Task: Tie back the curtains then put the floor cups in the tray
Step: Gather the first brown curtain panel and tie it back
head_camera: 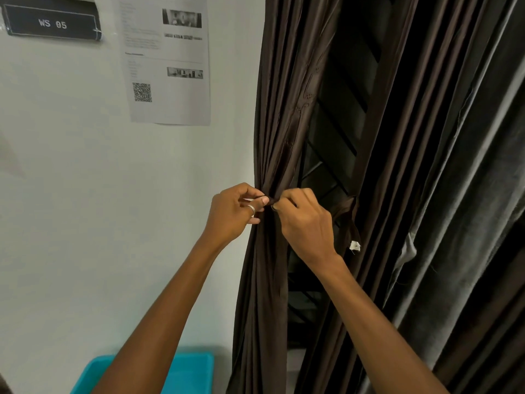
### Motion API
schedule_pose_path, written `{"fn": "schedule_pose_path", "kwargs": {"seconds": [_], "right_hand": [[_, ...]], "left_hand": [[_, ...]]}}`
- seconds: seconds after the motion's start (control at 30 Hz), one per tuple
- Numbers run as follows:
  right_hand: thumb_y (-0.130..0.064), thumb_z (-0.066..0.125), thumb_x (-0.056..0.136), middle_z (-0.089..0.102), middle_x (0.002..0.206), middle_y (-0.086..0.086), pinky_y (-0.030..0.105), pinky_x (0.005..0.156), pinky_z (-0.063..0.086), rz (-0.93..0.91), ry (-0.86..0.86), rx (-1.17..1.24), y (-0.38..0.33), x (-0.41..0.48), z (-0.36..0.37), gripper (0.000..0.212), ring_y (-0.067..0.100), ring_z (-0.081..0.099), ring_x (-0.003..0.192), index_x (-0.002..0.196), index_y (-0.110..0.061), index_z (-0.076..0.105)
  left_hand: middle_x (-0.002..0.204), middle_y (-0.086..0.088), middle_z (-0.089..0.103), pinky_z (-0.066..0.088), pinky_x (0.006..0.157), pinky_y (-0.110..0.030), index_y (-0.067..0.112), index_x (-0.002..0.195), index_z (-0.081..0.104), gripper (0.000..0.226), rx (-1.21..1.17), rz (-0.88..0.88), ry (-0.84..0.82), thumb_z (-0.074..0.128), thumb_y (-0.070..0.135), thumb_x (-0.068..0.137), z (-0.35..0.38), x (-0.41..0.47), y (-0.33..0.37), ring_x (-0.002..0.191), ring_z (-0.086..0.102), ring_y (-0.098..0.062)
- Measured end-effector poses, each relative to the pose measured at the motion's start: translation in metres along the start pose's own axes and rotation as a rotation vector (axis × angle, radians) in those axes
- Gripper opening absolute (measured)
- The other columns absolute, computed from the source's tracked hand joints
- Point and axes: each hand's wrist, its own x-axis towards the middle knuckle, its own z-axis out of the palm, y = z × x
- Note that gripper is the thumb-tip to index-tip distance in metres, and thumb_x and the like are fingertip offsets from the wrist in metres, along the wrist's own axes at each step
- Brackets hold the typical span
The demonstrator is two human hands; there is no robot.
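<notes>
A dark brown curtain (284, 109) hangs beside the white wall, gathered into a narrow bunch at mid height. A brown tie-back band (345, 211) wraps around that bunch, with a small white tag at its loose end. My left hand (233, 214), wearing a ring, pinches one end of the band at the front of the bunch. My right hand (306, 220) pinches the other end right beside it, fingertips nearly touching. A second brown curtain (403, 166) hangs loose to the right. A turquoise tray (196, 371) sits low by the wall. No cups are in view.
A dark louvred window (338, 132) shows between the two curtains. A grey curtain (468, 209) hangs at the far right. On the wall are a printed sheet with a QR code (167, 58) and a black sign reading WS 05 (52, 22).
</notes>
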Motion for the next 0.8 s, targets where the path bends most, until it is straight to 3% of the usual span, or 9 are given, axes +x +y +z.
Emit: {"fn": "schedule_pose_path", "kwargs": {"seconds": [0.13, 0.23, 0.37, 0.5, 0.8], "right_hand": [[-0.009, 0.075, 0.091, 0.066, 0.094, 0.002, 0.027, 0.051, 0.051, 0.142, 0.004, 0.118, 0.002, -0.002, 0.002, 0.005, 0.016, 0.058, 0.090, 0.087, -0.008, 0.072], [-0.008, 0.077, 0.088, 0.067, 0.092, 0.001, 0.031, 0.062, 0.055, 0.231, -0.032, 0.268, 0.003, -0.003, 0.002, 0.003, 0.015, 0.060, 0.088, 0.088, -0.009, 0.074], [-0.008, 0.079, 0.085, 0.069, 0.090, -0.001, 0.030, 0.067, 0.055, 0.299, -0.081, 0.407, 0.009, -0.002, -0.001, 0.007, 0.010, 0.063, 0.080, 0.090, -0.010, 0.075], [-0.007, 0.080, 0.084, 0.069, 0.091, -0.003, 0.029, 0.067, 0.056, 0.313, -0.102, 0.449, 0.014, 0.000, -0.002, 0.009, 0.008, 0.064, 0.079, 0.090, -0.011, 0.074], [-0.007, 0.080, 0.082, 0.067, 0.089, -0.010, 0.027, 0.074, 0.055, 0.475, -0.136, 0.433, 0.046, -0.003, -0.015, 0.014, 0.005, 0.065, 0.083, 0.084, -0.019, 0.073]], "left_hand": [[0.091, 0.017, 0.072, 0.060, 0.063, -0.018, 0.023, 0.100, 0.080, 0.014, 0.133, 0.103, 0.104, 0.078, 0.030, 0.088, -0.001, -0.007, -0.009, 0.087, 0.070, -0.004], [0.085, 0.020, 0.072, 0.057, 0.073, -0.015, 0.024, 0.099, 0.081, 0.016, 0.229, 0.158, 0.104, 0.078, 0.034, 0.087, -0.005, -0.009, -0.009, 0.081, 0.068, 0.003], [0.081, 0.027, 0.069, 0.048, 0.072, -0.004, 0.023, 0.099, 0.081, 0.015, 0.246, 0.171, 0.081, 0.079, 0.032, 0.087, -0.010, -0.009, -0.008, 0.082, 0.067, 0.007], [0.080, 0.030, 0.067, 0.043, 0.071, 0.000, 0.022, 0.098, 0.081, 0.014, 0.240, 0.159, 0.072, 0.080, 0.029, 0.086, -0.008, -0.008, -0.006, 0.083, 0.065, 0.010], [0.081, 0.025, 0.070, 0.042, 0.069, -0.003, 0.029, 0.095, 0.079, 0.008, 0.302, 0.105, 0.089, 0.077, 0.033, 0.088, -0.031, -0.004, -0.013, 0.085, 0.066, 0.006]]}}
